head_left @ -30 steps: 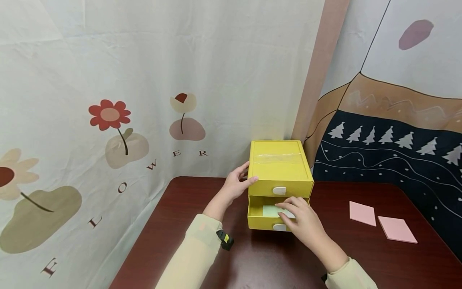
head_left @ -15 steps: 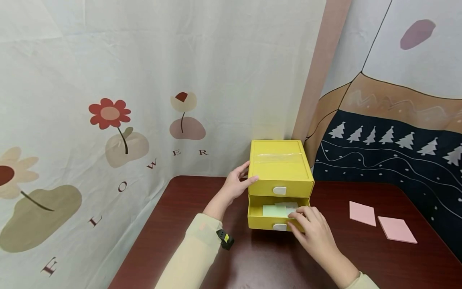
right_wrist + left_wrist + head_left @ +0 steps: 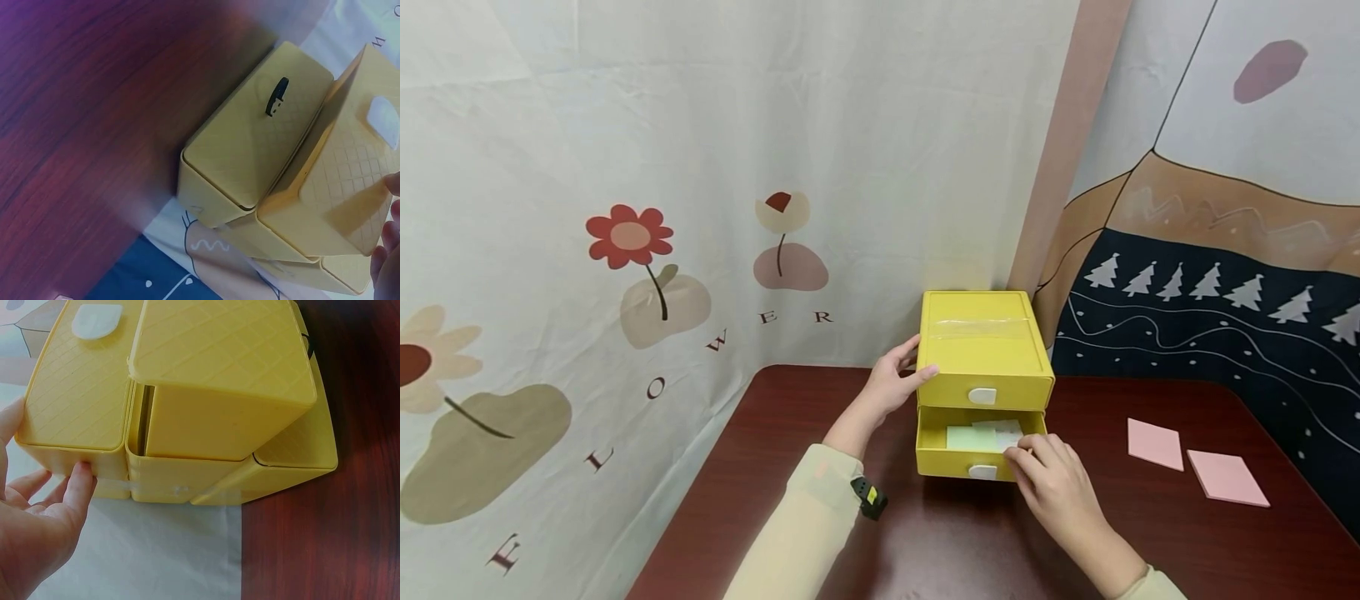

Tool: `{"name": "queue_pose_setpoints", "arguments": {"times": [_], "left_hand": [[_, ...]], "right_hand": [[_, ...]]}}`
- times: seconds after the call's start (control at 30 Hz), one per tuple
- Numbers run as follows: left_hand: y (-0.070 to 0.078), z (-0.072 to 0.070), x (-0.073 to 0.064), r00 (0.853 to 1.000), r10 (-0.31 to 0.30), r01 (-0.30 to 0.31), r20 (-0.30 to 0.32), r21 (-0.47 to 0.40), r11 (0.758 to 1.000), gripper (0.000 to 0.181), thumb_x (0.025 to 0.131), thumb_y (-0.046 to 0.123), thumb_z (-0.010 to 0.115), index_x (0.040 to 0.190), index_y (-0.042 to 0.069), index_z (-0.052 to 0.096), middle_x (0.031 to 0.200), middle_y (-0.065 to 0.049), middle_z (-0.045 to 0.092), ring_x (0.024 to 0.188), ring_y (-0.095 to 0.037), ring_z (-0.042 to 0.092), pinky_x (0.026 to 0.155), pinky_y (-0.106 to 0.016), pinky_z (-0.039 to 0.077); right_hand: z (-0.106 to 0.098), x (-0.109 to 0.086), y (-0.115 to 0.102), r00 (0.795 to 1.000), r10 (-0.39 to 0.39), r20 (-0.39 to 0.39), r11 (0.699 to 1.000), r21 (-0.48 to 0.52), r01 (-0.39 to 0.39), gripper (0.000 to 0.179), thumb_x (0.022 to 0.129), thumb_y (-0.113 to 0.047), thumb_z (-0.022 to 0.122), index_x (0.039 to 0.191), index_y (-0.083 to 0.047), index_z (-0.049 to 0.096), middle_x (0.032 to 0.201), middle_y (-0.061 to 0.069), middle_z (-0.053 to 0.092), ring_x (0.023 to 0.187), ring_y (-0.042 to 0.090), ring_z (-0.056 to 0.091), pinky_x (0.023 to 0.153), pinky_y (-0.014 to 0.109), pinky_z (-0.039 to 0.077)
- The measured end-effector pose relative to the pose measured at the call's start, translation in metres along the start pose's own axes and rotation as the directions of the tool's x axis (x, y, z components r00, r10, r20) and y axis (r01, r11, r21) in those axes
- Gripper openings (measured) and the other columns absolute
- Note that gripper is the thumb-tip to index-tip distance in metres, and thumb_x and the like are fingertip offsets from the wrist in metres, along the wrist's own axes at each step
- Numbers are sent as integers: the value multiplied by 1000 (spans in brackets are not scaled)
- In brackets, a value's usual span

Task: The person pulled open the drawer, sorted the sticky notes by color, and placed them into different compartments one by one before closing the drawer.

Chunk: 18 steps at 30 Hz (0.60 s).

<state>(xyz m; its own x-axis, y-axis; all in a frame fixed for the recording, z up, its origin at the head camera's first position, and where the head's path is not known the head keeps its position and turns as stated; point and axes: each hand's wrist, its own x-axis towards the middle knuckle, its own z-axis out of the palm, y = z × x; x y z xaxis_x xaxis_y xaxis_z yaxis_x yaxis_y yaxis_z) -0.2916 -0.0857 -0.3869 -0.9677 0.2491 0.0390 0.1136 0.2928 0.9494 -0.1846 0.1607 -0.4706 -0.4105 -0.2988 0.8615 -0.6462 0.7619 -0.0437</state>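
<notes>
A yellow drawer box (image 3: 977,354) has a lower drawer (image 3: 943,462) pulled out, with a white tab on its front. Inside lie a pale green note pad (image 3: 968,437) and a whitish sheet (image 3: 1009,432). My left hand (image 3: 891,385) rests against the box's upper left side, thumb at the front edge; the left wrist view shows the fingers fairly straight along the side. My right hand (image 3: 1054,479) has loosely bent fingers at the front right corner of the pulled-out drawer. In the right wrist view its fingertips (image 3: 392,183) are right at the drawer front, much of the hand out of frame.
Two pink note pads (image 3: 1153,443) lie on the dark red table (image 3: 962,550) at the right. Another drawer below (image 3: 234,150) bears a small black piece (image 3: 277,97). A printed curtain (image 3: 850,167) hangs close behind the box.
My right hand has come up out of the drawer and moved right to its front corner, uncovering the green pad and whitish sheet. Its fingers have drawn closer together. My left hand stays put.
</notes>
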Motion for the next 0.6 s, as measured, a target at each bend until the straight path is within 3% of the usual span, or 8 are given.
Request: {"name": "queue_pose_setpoints", "arguments": {"times": [0.13,0.37,0.47,0.6], "left_hand": [[0,1,0,1000,2,-2,-2,1,1000,74,85,38,70,148,26,34,148,-4,41,136,-25,39,107,-44,37],[33,-3,-20,999,-19,18,37,16,1000,70,90,26,65,150,14,29,150,-12,36,137,-31,36,108,-46,36],[32,-4,-19,999,-12,11,37,19,1000,70,91,25,64,150,12,29,149,-13,37,136,-32,37,107,-46,36],[16,-2,-8,999,-12,12,30,4,1000,72,89,29,67,150,18,30,149,-11,38,137,-30,36,108,-47,36]], "right_hand": [[0,0,0,1000,-4,-3,1000,-2,4,36,101,-30,42,84,-11,69,83,0,57,71,19,48,63,34,39],[2,1,3,1000,-11,-2,1000,1,11,37,102,-29,42,85,-11,69,83,1,58,71,20,48,63,35,39],[3,2,5,1000,-8,-3,1000,-3,8,38,102,-29,41,84,-10,69,83,1,58,71,20,48,62,35,40],[4,2,7,1000,1,-3,1000,0,-1,38,101,-29,41,84,-10,69,83,1,58,72,20,48,62,35,39]]}}
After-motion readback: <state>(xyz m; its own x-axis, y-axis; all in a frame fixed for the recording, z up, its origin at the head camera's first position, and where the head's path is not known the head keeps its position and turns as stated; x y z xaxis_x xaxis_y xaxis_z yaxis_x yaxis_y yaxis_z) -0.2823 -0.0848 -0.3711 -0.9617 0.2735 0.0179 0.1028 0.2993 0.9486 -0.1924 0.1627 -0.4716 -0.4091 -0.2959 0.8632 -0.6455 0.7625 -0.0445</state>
